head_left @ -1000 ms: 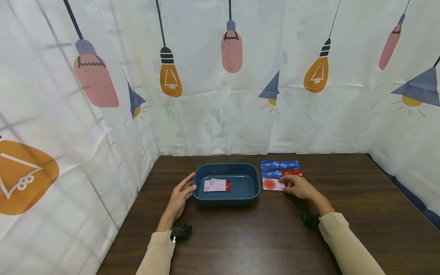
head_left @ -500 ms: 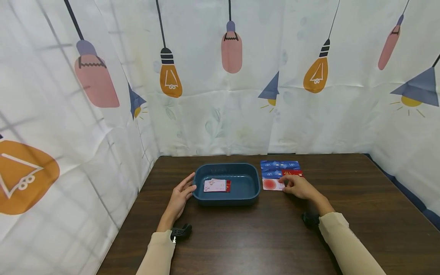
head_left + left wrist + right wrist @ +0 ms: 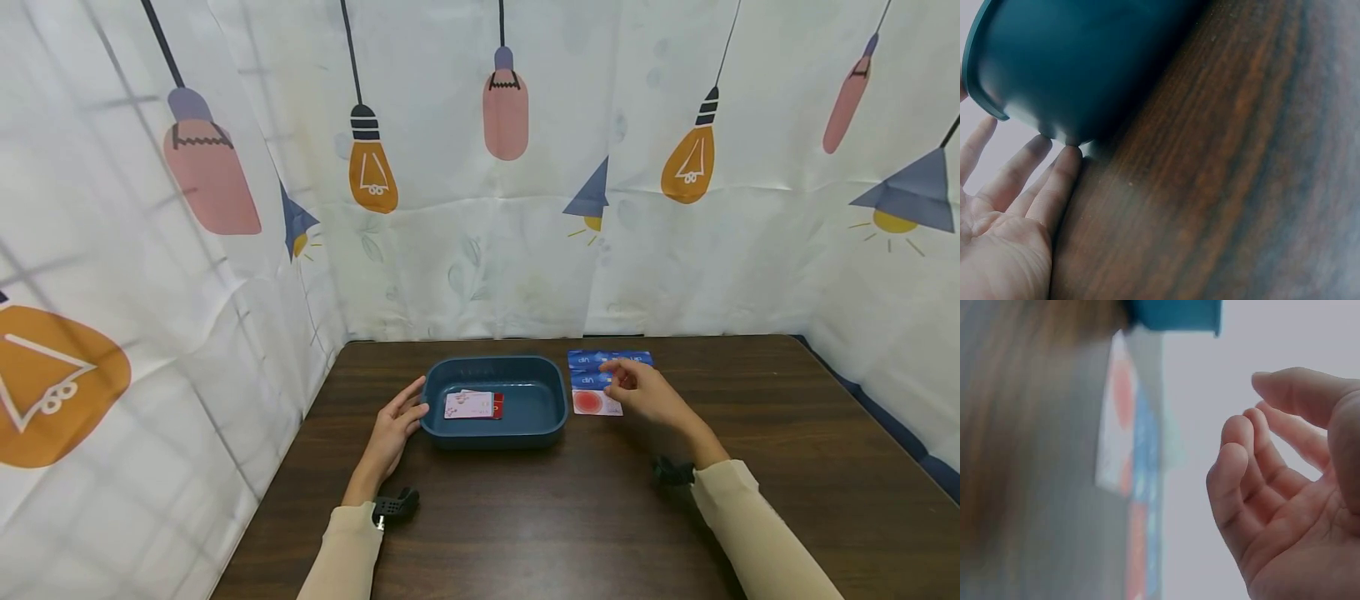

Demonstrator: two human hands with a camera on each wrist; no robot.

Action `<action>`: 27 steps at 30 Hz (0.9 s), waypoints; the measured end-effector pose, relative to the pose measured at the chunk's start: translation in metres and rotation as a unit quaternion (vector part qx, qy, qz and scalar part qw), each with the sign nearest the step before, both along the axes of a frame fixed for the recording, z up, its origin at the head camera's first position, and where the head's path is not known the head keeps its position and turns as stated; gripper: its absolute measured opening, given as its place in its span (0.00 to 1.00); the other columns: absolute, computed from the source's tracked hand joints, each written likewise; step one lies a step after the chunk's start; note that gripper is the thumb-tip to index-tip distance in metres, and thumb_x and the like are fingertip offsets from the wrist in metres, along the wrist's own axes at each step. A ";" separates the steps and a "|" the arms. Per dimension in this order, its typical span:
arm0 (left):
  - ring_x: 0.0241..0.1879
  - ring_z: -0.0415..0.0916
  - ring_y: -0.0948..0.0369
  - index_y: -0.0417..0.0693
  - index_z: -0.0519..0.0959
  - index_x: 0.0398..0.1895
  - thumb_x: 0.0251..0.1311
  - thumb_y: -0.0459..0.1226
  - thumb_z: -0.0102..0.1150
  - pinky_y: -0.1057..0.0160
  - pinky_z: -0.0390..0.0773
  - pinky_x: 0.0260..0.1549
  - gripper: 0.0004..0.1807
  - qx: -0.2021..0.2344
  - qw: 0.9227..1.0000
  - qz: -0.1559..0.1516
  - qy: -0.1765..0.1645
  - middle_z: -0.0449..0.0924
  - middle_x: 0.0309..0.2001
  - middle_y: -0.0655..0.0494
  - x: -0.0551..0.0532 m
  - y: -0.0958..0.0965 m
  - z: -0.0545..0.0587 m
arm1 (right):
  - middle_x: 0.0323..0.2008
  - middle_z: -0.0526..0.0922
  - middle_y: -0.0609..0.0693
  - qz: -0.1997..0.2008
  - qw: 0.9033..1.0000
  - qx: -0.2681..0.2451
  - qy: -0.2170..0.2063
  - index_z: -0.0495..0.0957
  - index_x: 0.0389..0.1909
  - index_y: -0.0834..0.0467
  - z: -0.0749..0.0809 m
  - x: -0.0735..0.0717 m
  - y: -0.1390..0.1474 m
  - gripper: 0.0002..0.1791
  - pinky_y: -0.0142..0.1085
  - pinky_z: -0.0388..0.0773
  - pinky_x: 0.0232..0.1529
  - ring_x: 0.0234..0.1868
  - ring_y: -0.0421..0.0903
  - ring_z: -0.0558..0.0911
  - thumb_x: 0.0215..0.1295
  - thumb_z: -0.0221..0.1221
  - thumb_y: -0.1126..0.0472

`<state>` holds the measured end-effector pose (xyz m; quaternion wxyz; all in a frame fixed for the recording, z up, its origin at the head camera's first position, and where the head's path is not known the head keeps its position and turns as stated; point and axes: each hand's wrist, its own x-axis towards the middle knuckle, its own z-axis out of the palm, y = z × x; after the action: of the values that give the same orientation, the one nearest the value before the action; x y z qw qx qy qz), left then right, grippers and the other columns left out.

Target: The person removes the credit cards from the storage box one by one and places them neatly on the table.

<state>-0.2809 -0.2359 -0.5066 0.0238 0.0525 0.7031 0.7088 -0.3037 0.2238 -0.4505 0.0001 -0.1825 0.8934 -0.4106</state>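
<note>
A dark blue rectangular tray [image 3: 491, 437] stands on the brown table. In it lie a white card with a pink pattern [image 3: 468, 405] and a red card [image 3: 498, 406], partly overlapped. My left hand [image 3: 393, 429] rests at the tray's left end; in the left wrist view its extended fingertips [image 3: 1039, 142] touch the tray wall. To the right of the tray, blue cards [image 3: 587, 379] and a white card with a red circle [image 3: 589, 402] lie in rows. Over them hovers my right hand [image 3: 648, 396], fingers loosely bent, nothing held. A red card [image 3: 1137, 550] lies there too, hidden by this hand in the head view.
The wooden table [image 3: 525, 517] reaches back to a white curtain [image 3: 450, 267] printed with lamps and bulbs. Dark straps sit on both wrists, below light sleeves [image 3: 757, 525]. Dark blue cloth [image 3: 877, 412] shows along the table's right edge.
My right hand has risen off the lower cards and shifted slightly left and away, over the blue cards. The left hand, tray and cards have stayed in place.
</note>
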 end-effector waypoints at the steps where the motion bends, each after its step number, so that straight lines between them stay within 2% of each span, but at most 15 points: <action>1: 0.74 0.64 0.48 0.56 0.65 0.78 0.74 0.39 0.56 0.68 0.78 0.58 0.31 -0.001 1.000 -0.001 0.000 0.64 0.76 0.44 0.000 0.000 0.000 | 0.34 0.78 0.52 0.002 1.000 -0.007 0.010 0.77 0.61 0.61 0.005 0.001 -0.004 0.20 0.32 0.76 0.29 0.32 0.46 0.76 0.71 0.63 0.62; 6: 0.74 0.64 0.48 0.58 0.65 0.78 0.74 0.40 0.57 0.59 0.75 0.64 0.31 -0.001 1.000 -0.001 -0.002 0.65 0.75 0.44 0.000 -0.001 0.000 | 0.36 0.79 0.52 0.026 0.998 -0.041 0.036 0.79 0.59 0.56 0.022 0.006 -0.029 0.18 0.34 0.74 0.27 0.33 0.46 0.77 0.70 0.63 0.64; 12: 0.74 0.64 0.48 0.58 0.65 0.78 0.74 0.39 0.57 0.45 0.67 0.70 0.30 0.000 1.000 -0.005 -0.003 0.64 0.76 0.44 0.000 -0.001 0.000 | 0.39 0.80 0.51 0.065 0.995 -0.060 0.047 0.79 0.59 0.56 0.031 0.008 -0.062 0.18 0.34 0.78 0.34 0.38 0.46 0.79 0.70 0.64 0.62; 20: 0.75 0.63 0.48 0.58 0.65 0.78 0.74 0.40 0.57 0.55 0.73 0.67 0.30 -0.001 1.000 -0.006 -0.003 0.64 0.76 0.44 0.001 -0.001 0.000 | 0.43 0.80 0.52 0.110 0.992 -0.062 0.028 0.78 0.60 0.52 0.029 0.007 -0.103 0.18 0.34 0.80 0.39 0.41 0.46 0.79 0.70 0.64 0.63; 27: 0.75 0.63 0.48 0.58 0.66 0.78 0.74 0.40 0.57 0.48 0.69 0.70 0.30 0.002 1.000 -0.005 -0.004 0.63 0.76 0.45 0.001 -0.001 0.001 | 0.47 0.81 0.56 0.140 0.989 -0.041 0.026 0.77 0.61 0.58 0.019 0.002 -0.132 0.19 0.36 0.81 0.45 0.43 0.44 0.79 0.70 0.64 0.65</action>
<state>-0.2798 -0.2366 -0.5056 0.0299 0.0535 0.7015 0.7101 -0.3015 0.0915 -0.4320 0.0265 -0.3161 0.8412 -0.4380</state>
